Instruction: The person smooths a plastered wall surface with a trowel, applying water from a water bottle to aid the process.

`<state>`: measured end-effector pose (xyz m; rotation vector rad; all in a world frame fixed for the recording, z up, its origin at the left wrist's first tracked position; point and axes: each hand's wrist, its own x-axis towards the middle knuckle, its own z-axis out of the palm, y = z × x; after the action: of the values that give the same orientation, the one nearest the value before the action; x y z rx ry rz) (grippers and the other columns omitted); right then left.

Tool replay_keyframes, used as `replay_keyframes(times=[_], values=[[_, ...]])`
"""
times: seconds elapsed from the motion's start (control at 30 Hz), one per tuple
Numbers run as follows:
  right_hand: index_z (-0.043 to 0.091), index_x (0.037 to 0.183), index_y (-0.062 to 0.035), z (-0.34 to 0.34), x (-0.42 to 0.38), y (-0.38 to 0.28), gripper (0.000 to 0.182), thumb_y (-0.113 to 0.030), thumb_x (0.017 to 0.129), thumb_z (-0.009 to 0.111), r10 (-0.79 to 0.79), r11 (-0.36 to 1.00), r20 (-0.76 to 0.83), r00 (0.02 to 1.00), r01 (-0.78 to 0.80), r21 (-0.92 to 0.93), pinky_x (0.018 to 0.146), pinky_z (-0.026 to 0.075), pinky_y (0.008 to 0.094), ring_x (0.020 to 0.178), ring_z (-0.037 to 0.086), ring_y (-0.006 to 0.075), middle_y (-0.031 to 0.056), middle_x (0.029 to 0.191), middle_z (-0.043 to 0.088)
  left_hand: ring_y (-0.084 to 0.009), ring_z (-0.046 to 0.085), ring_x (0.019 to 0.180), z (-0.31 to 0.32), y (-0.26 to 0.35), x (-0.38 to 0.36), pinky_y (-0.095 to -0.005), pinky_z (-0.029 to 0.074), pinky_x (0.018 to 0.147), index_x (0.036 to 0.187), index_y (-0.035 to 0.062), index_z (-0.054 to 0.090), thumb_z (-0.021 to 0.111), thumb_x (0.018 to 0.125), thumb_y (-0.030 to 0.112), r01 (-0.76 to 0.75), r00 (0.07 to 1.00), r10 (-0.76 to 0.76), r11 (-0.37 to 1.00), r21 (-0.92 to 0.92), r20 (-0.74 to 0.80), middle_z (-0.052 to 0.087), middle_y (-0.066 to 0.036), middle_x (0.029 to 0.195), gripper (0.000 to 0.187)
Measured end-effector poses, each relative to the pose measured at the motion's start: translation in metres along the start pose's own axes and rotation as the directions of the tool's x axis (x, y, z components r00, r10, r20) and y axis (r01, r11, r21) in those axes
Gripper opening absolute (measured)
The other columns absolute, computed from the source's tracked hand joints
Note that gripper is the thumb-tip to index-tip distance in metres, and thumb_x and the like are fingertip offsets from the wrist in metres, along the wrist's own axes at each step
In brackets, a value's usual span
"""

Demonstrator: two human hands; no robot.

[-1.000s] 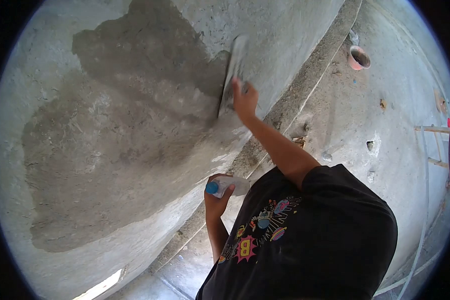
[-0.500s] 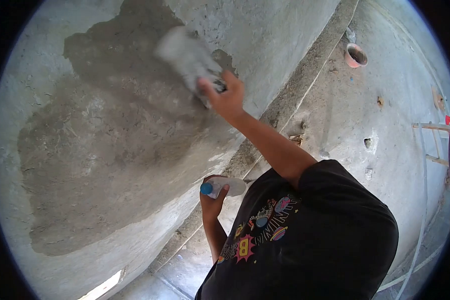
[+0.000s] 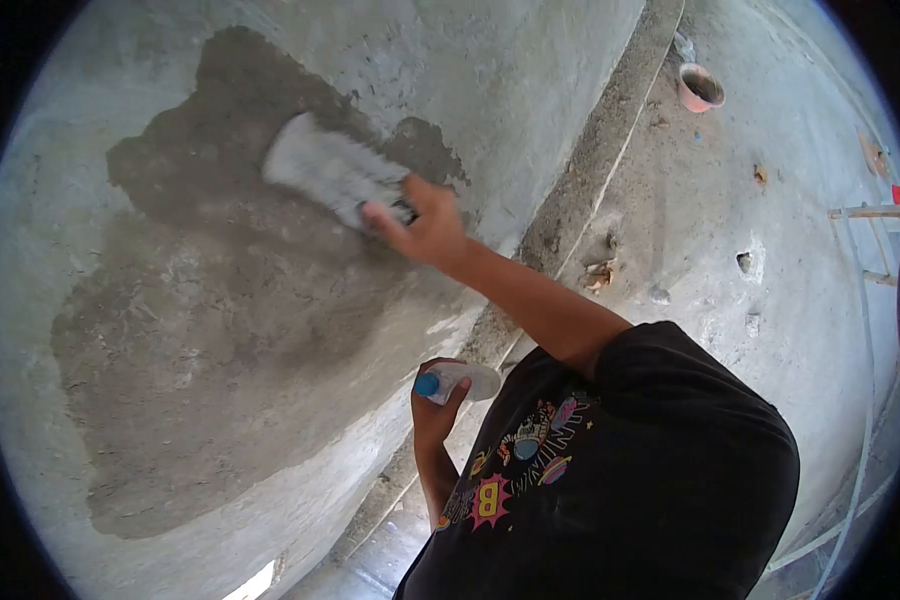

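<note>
My right hand (image 3: pixel 425 225) is closed on the near end of a wide, whitish brush (image 3: pixel 320 165), which flares away from the fingers and is blurred by motion. The brush overlaps a large dark, damp-looking patch (image 3: pixel 210 320) on the rough grey wall (image 3: pixel 530 90). Lower down, close to the shirt, my left hand (image 3: pixel 435 415) grips a clear plastic bottle (image 3: pixel 468 381) with a blue cap. Fingers wrap round the bottle near its capped end, and the thumb lies across its side.
A pinkish bucket (image 3: pixel 700 88) with dark contents stands on the floor at the upper right. Crumpled brown scraps (image 3: pixel 600 274) lie by the wall's base. A hole (image 3: pixel 744 262) shows in the grey floor. Wooden bars (image 3: pixel 870 212) are at the far right edge.
My right hand has moved left and slightly down across the wall with the brush. The left hand still holds the bottle, and the view has shifted a little.
</note>
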<state>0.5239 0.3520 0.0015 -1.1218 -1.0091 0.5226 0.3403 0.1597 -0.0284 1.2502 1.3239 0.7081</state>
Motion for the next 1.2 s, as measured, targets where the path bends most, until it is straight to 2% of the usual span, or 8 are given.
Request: replay_keyframes(times=[0.1, 0.23, 0.3, 0.6, 0.67, 0.97, 1.03, 1.2], values=[[0.061, 0.082, 0.0054, -0.020, 0.024, 0.040, 0.048, -0.041, 0.083, 0.074, 0.384, 0.912, -0.312, 0.869, -0.410, -0.020, 0.059, 0.050, 0.0395, 0.068, 0.068, 0.0322, 0.0219, 0.068, 0.064, -0.0185, 0.063, 0.096, -0.005, 0.001, 0.000, -0.0322, 0.051, 0.085, 0.112, 0.0022, 0.056, 0.077, 0.080, 0.007, -0.024, 1.000, 0.024, 0.999, 0.035, 0.004, 0.066, -0.010, 0.104, 0.039], [0.059, 0.077, 0.0051, -0.003, 0.036, 0.049, 0.054, -0.047, 0.083, 0.071, 0.069, 0.971, -0.586, 0.807, -0.189, -0.146, 0.054, 0.047, 0.0395, 0.056, 0.061, 0.0326, 0.0203, 0.059, 0.059, -0.0185, 0.064, 0.097, -0.009, 0.003, -0.006, -0.0317, 0.050, 0.086, 0.113, 0.0024, 0.055, 0.076, 0.080, 0.007, -0.049, 0.999, 0.048, 0.998, 0.031, 0.009, 0.066, -0.010, 0.105, 0.040], [0.058, 0.076, 0.0057, -0.003, 0.023, -0.001, 0.060, -0.052, 0.081, 0.071, -0.084, 0.994, -0.073, 0.994, 0.079, -0.072, 0.054, 0.048, 0.0387, 0.055, 0.060, 0.0346, 0.0219, 0.061, 0.059, -0.0186, 0.064, 0.097, -0.008, 0.003, -0.003, -0.0316, 0.050, 0.086, 0.113, 0.0025, 0.055, 0.076, 0.080, 0.006, -0.033, 0.999, 0.033, 0.999, -0.007, 0.007, 0.066, -0.010, 0.105, 0.040], [0.065, 0.084, 0.0040, -0.039, 0.181, -0.152, 0.049, -0.045, 0.087, 0.067, -0.324, 0.940, -0.126, 0.938, 0.304, -0.152, 0.054, 0.047, 0.0391, 0.055, 0.059, 0.0242, 0.0175, 0.068, 0.066, -0.0176, 0.063, 0.097, -0.011, -0.004, 0.000, -0.0317, 0.051, 0.084, 0.113, 0.0031, 0.055, 0.076, 0.080, 0.007, -0.023, 0.998, 0.021, 0.999, 0.037, 0.059, 0.066, -0.009, 0.104, 0.040], [0.058, 0.075, 0.0030, -0.007, 0.164, -0.159, 0.056, -0.051, 0.081, 0.070, -0.595, 0.787, -0.201, 0.778, 0.513, -0.343, 0.050, 0.049, 0.0416, 0.056, 0.062, 0.0361, 0.0199, 0.058, 0.058, -0.0176, 0.063, 0.097, -0.009, -0.005, 0.006, -0.0317, 0.051, 0.085, 0.113, 0.0031, 0.055, 0.077, 0.080, 0.007, -0.038, 0.997, 0.036, 0.999, 0.025, 0.067, 0.066, -0.009, 0.104, 0.040], [0.057, 0.071, 0.0008, -0.009, 0.055, -0.003, 0.052, -0.046, 0.080, 0.076, -0.334, 0.938, -0.073, 0.940, 0.324, -0.124, 0.046, 0.045, 0.0340, 0.048, 0.056, 0.0296, 0.0163, 0.057, 0.058, -0.0177, 0.064, 0.095, -0.003, -0.007, 0.012, -0.0317, 0.051, 0.084, 0.113, 0.0023, 0.056, 0.078, 0.080, 0.009, -0.070, 0.997, 0.070, 0.997, 0.012, -0.016, 0.066, -0.009, 0.102, 0.040], [0.057, 0.070, 0.0000, -0.021, 0.067, -0.028, 0.048, -0.043, 0.080, 0.077, -0.002, 0.995, -0.139, 0.990, -0.011, -0.095, 0.047, 0.044, 0.0332, 0.047, 0.053, 0.0286, 0.0167, 0.057, 0.058, -0.0208, 0.064, 0.099, -0.004, -0.006, 0.011, -0.0348, 0.051, 0.088, 0.113, 0.0020, 0.054, 0.076, 0.080, 0.006, -0.044, 0.999, 0.045, 0.998, 0.052, -0.019, 0.067, -0.012, 0.105, 0.039], [0.059, 0.076, 0.0014, -0.003, 0.081, -0.122, 0.052, -0.049, 0.084, 0.070, -0.464, 0.859, 0.091, 0.881, 0.473, -0.195, 0.049, 0.048, 0.0385, 0.052, 0.060, 0.0327, 0.0181, 0.062, 0.061, -0.0163, 0.063, 0.093, -0.003, -0.016, 0.009, -0.0313, 0.050, 0.083, 0.112, 0.0023, 0.056, 0.079, 0.079, 0.012, -0.077, 0.995, 0.077, 0.997, 0.000, -0.057, 0.065, -0.008, 0.099, 0.042]])
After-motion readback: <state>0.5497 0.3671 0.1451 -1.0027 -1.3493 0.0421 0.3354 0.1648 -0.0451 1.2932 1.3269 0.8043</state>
